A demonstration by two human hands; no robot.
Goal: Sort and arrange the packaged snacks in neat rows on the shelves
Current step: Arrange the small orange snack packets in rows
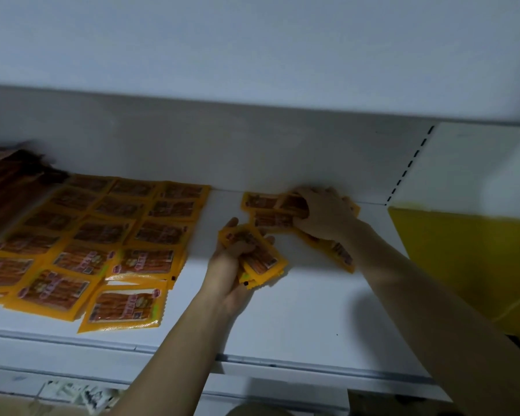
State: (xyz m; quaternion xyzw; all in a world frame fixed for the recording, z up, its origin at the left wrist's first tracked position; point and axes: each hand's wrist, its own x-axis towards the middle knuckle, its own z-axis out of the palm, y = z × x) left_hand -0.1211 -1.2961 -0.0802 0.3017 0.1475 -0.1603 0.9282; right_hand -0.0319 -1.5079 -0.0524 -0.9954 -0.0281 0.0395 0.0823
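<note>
Now the left hand [233, 265] grips a small stack of yellow snack packets [260, 255], its fingers curled around them, just above the white shelf [297, 319]. The right hand [323, 213] lies farther back, fingers bent over a loose pile of packets [272, 210] near the back wall; whether it grips one, I cannot tell. On the left, more packets lie in arranged rows [108, 235], partly overlapping each other.

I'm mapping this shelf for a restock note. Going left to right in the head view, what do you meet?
Dark brown packets → rows of yellow packets → left hand gripping a small stack → right hand on loose packets → yellow side panel.
</note>
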